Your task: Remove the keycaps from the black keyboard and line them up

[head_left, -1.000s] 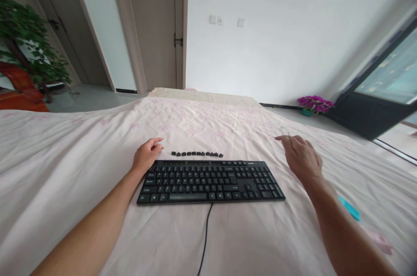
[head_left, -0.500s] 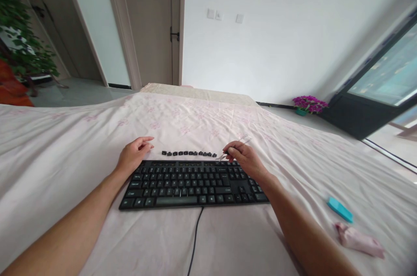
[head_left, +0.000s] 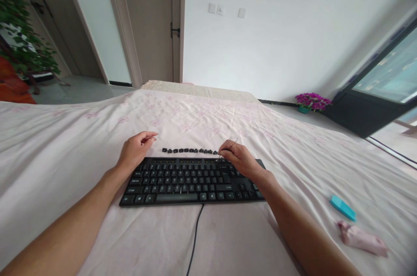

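A black keyboard [head_left: 182, 198] lies on the pink-flowered cloth. Its top row shows bare sockets where several keys are off. Just behind its far edge, several black keycaps [head_left: 186, 150] stand in a row. My right hand [head_left: 236, 156] is closed around a thin wire keycap puller [head_left: 233, 139], over the keyboard's far right part. The puller's lower end is close to the top row, partly hidden by my fingers. Past the keyboard's far left corner rests my left hand [head_left: 135, 148], fingers stretched and slightly apart, with nothing visible in it.
To the right on the cloth [head_left: 81, 154] are a turquoise flat object [head_left: 343, 208] and a crumpled pink cloth bundle [head_left: 362, 238]. The keyboard's cable [head_left: 195, 237] runs toward me. Beyond the covered surface stand a pot of purple flowers [head_left: 312, 101] and a leafy plant [head_left: 26, 50].
My right hand with the keycap puller has shifted left and closer to the right end of the keycap row. My left hand has moved slightly forward and right.
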